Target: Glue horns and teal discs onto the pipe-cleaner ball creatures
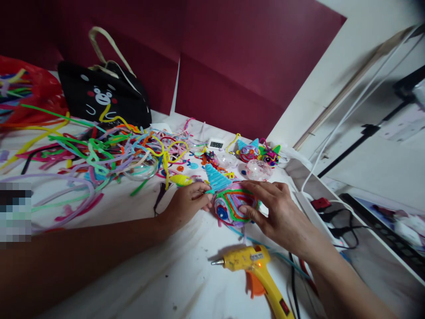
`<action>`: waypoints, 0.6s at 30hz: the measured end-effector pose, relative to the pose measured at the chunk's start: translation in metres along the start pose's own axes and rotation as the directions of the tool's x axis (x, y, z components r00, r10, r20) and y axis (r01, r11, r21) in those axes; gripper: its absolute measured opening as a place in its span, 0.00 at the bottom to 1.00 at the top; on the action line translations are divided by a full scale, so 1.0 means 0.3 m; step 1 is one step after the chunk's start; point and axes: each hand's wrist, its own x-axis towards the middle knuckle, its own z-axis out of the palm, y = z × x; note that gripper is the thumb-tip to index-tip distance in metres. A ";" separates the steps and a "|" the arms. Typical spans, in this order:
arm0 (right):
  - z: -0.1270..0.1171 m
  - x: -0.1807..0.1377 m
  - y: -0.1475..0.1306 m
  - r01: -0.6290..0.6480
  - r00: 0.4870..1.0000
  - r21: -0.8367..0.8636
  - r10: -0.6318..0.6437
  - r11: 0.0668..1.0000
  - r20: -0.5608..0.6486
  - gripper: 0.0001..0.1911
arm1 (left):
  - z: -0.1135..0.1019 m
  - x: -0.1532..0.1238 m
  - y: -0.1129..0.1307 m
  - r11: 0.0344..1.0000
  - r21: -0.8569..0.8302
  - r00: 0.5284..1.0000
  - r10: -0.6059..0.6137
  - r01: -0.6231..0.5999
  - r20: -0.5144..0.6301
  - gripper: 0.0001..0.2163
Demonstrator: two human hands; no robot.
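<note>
A round ornament [236, 204] wrapped in coloured pipe cleaners, with a dark blue eye, rests on the white table. My right hand [270, 208] curves over its right side, thumb against the front and fingers on top. A light blue pipe-cleaner triangle [216, 178] stands at the ornament's upper left. Its lower corner is pinched between the thumb and fingers of my left hand [191, 201]; whether it is fixed to the ornament I cannot tell. In front lies a yellow glue gun [249, 259], its nozzle pointing left and a small orange light on.
Tangled pipe cleaners [109, 150] cover the table's left side, before a black bag [106, 95] and a red bag [36, 95]. Behind my hands are a digital clock [216, 144], a clear ball [259, 170] and finished-looking ornaments [248, 150]. Cables [352, 223] run along the right.
</note>
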 end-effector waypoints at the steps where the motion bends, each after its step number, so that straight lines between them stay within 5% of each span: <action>1: 0.000 0.000 0.000 0.001 1.000 0.002 -0.001 1.000 0.002 0.21 | 0.000 -0.001 0.002 1.000 0.004 1.000 -0.001 0.001 0.000 0.07; 18: -0.003 0.000 -0.002 -0.003 1.000 0.004 0.003 1.000 0.006 0.20 | 0.004 -0.004 0.001 0.995 -0.099 0.999 -0.016 0.012 -0.034 0.09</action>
